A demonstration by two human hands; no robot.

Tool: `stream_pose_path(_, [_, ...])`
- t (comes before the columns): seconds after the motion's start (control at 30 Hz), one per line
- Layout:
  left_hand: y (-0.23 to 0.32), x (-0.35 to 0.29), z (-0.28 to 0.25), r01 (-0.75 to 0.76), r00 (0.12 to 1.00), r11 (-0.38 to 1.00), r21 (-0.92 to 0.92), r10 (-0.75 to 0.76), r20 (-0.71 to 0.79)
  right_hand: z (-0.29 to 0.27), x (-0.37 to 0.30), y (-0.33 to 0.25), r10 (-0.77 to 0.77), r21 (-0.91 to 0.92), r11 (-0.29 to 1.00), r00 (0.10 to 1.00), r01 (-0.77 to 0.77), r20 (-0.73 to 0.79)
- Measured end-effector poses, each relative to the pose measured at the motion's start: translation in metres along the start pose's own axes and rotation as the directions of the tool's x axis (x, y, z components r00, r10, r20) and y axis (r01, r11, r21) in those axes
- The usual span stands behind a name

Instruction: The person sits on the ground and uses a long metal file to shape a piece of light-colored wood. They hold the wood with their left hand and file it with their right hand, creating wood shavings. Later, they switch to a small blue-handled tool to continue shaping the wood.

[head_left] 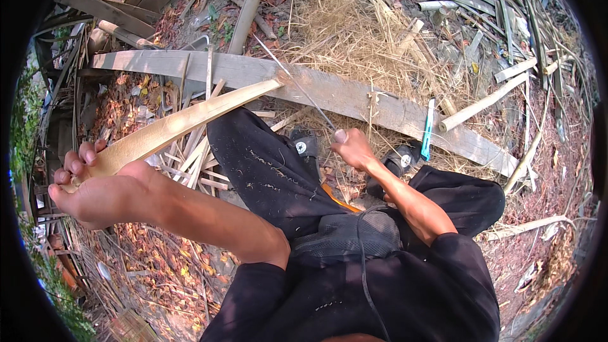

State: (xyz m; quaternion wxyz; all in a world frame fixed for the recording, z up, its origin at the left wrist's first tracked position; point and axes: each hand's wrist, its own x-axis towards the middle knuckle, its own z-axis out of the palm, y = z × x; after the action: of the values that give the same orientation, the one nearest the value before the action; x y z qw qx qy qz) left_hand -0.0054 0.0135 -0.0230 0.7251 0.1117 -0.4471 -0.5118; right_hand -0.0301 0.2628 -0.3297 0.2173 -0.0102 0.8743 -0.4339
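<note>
Head view: left hand [107, 193] curled round the near end of a pale wooden strip [171, 128], which slants up and inward, far end over the grey plank [342, 92] beyond both hands; that probably gives it backing while the left steadies it. Right hand [352, 150] closed in a fist on the handle end of a long thin tool [292, 77], pointing away and leftward, passing by the strip's far end; contact can't be told, nor blade or rod. Grip at one end likely leaves its length free to swing. Blue cutter [428, 130] on the plank, right of the right hand, seemingly parked within reach. Loose pale slats [197, 158] right of the left hand; straw [342, 25] beyond the right.
</note>
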Motion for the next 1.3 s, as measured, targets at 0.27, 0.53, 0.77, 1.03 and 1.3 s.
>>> stream_pose_path(0.27, [0.005, -0.016, 0.026, -0.064, 0.997, 0.995, 0.074, 0.066, -0.031, 0.009, 0.001, -0.005, 0.024, 0.005, 1.0, 0.996, -0.025, 0.086])
stream_pose_path(0.53, [0.017, -0.031, 0.027, -0.031, 0.999, 0.999, 0.018, 0.031, -0.005, -0.01, 0.004, 0.014, -0.058, -0.124, 0.99, 0.992, 0.072, 0.111])
stream_pose_path(0.77, [0.012, -0.028, 0.027, -0.042, 0.999, 0.999, 0.022, 0.042, 0.013, -0.027, -0.003, -0.041, -0.368, 0.296, 0.864, 0.913, 0.406, -0.177])
stream_pose_path(1.03, [0.016, -0.012, 0.005, 0.086, 0.996, 0.996, 0.01, -0.087, 0.027, 0.036, 0.009, 0.082, 0.189, -0.226, 0.957, 0.982, -0.184, 0.002])
stream_pose_path(1.3, [0.003, 0.005, -0.018, 0.066, 0.996, 0.998, 0.011, -0.065, -0.063, -0.012, -0.003, -0.034, -0.216, 0.246, 0.943, 0.975, 0.223, -0.056])
